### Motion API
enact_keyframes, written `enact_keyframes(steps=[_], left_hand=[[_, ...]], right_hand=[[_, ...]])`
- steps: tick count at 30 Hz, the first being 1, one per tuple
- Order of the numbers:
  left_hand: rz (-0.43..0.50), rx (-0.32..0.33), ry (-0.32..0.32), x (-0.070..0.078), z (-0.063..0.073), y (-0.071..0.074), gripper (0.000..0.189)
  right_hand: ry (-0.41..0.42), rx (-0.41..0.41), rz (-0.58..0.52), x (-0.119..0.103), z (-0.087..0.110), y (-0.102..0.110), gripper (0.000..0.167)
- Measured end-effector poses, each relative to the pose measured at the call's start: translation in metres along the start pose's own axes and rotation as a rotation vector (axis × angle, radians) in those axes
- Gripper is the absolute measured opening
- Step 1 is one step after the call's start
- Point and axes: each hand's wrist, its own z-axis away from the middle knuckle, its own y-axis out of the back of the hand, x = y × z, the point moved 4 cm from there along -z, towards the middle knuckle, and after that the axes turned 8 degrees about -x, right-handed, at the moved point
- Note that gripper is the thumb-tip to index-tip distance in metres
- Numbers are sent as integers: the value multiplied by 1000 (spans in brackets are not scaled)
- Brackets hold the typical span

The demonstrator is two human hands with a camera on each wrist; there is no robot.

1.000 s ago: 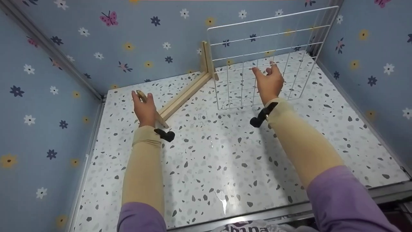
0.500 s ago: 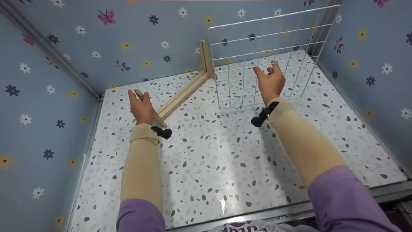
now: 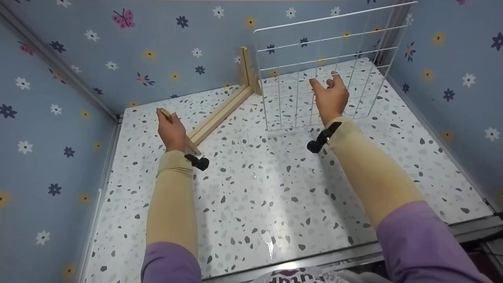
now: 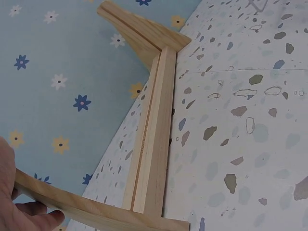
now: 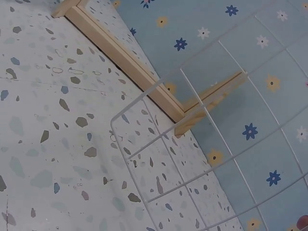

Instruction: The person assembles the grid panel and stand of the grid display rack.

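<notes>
A wooden stand [image 3: 222, 116] lies at an angle on the speckled tabletop, its grooved base bar joined to an upright piece at each end. My left hand [image 3: 171, 131] grips the near upright [image 4: 91, 207] between thumb and fingers. The far upright [image 3: 248, 70] rises close to the back wall. My right hand [image 3: 332, 98] holds a white wire grid panel [image 3: 297, 98] by its bars, raised and tilted to the right of the stand. In the right wrist view the grid [image 5: 183, 184] crosses in front of the far upright; only a fingertip [image 5: 302, 222] shows there.
Flowered blue panels [image 3: 169, 47] enclose the speckled tabletop [image 3: 235, 204] at the back, left and right. A metal edge [image 3: 334, 259] runs along the front, near my body.
The whole head view has shifted slightly. My right hand and the grid panel have moved a little to the right against the background. My left hand keeps its hold on the stand.
</notes>
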Motion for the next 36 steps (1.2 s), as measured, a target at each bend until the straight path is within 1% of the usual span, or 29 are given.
enact_keyframes(steps=[2, 8, 10, 15, 19, 24, 27, 32, 36], left_hand=[[-4, 2, 2, -1, 0, 0, 64], [-33, 10, 33, -4, -2, 4, 63], [-41, 2, 44, -4, -1, 4, 63], [-51, -14, 38, -1, 2, 4, 63], [-51, -14, 38, 0, 3, 3, 63], [-66, -22, -12, 2, 5, 2, 63], [-80, -30, -40, 3, 6, 1, 64], [-89, -46, -52, 3, 7, -1, 63], [-92, -46, -58, 2, 8, -2, 63]], right_hand=[[-3, -2, -2, -1, 0, 1, 79], [-9, 1, 17, -1, -1, 3, 76], [-12, 5, 12, -1, -2, 4, 74], [-10, 14, 3, -3, -1, 5, 72], [-12, 13, 7, -5, -1, 6, 76], [0, 36, 48, -10, -1, 8, 76], [6, 44, 54, -11, -2, 9, 76], [-2, 46, 39, -11, -2, 10, 77], [-4, 42, 25, -10, -2, 10, 77]])
